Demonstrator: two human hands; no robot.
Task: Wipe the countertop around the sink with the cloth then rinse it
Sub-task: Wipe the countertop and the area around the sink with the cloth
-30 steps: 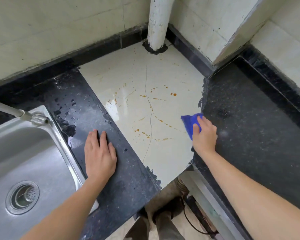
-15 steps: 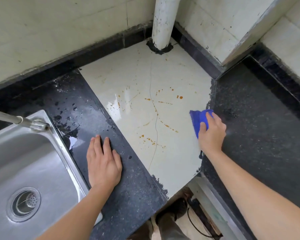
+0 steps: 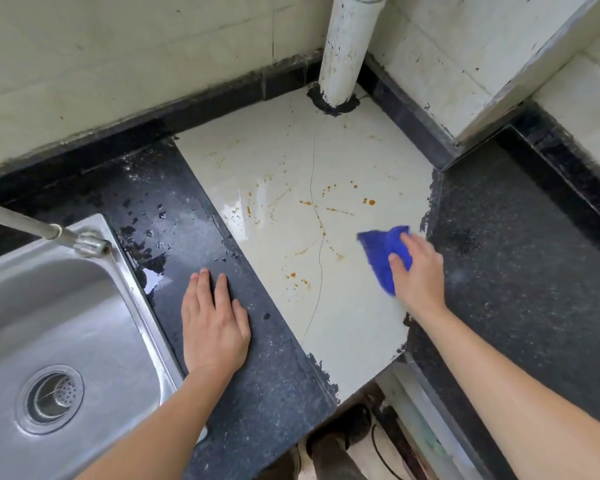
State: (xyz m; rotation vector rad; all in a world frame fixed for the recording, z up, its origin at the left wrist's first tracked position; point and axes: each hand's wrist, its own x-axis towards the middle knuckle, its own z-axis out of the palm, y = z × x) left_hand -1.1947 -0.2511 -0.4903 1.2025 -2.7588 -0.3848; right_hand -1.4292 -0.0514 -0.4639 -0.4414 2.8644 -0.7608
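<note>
Our right hand (image 3: 420,275) grips cloth (image 3: 383,258) on stains (image 3: 329,209) right of sink (image 3: 66,306); left hand (image 3: 215,327) flat on worktop (image 3: 267,375) beside sink, likely bracing us.

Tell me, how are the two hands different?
The left hand lies flat and empty; the right hand holds a blue cloth. The left hand rests on the black counter beside the sink; the right hand is over the stained white tile. Both are bare, palms down.
</note>
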